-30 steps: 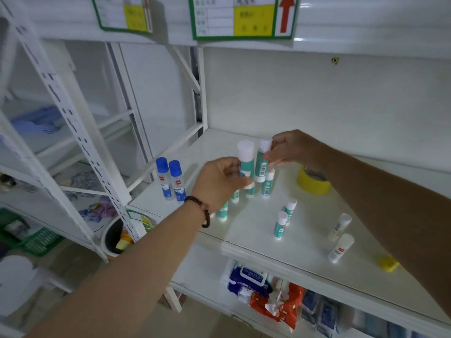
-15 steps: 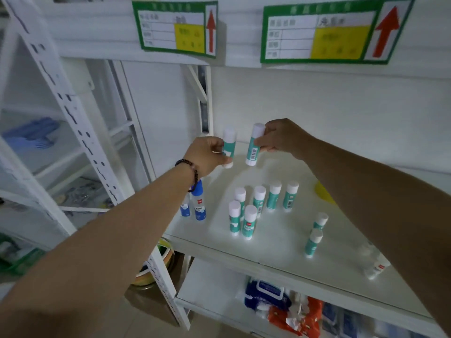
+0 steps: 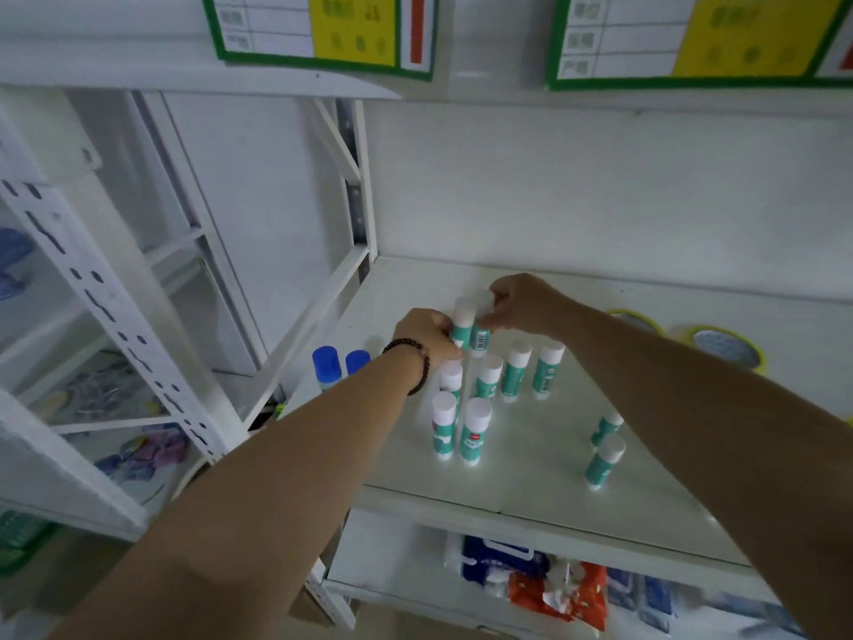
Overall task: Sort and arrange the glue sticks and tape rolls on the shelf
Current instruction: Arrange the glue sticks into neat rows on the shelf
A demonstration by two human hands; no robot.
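Teal-and-white sticks: two glue sticks, centre of frame, upright and side by side on the shelf [image 3: 544, 459].
Left grip: left hand [image 3: 427, 334] clenched on the left glue stick [image 3: 461, 323].
Right grip: right hand [image 3: 521, 307] pinching the cap of the right glue stick [image 3: 480, 337].
Standing group: six teal glue sticks [image 3: 514, 371] just below the hands.
Right pair: two leaning sticks [image 3: 604, 459], lower right.
Tape rolls [image 3: 727, 348]: right edge, behind the forearm.
Blue-capped bottles [image 3: 327, 364]: left of the wrist.

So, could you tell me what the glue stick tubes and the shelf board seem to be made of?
Glue stick tubes: probably smooth plastic, with matte white caps and printed teal labels. Shelf board: looks like white painted metal, judging by its faint sheen and thin folded front lip, though coated board is possible.
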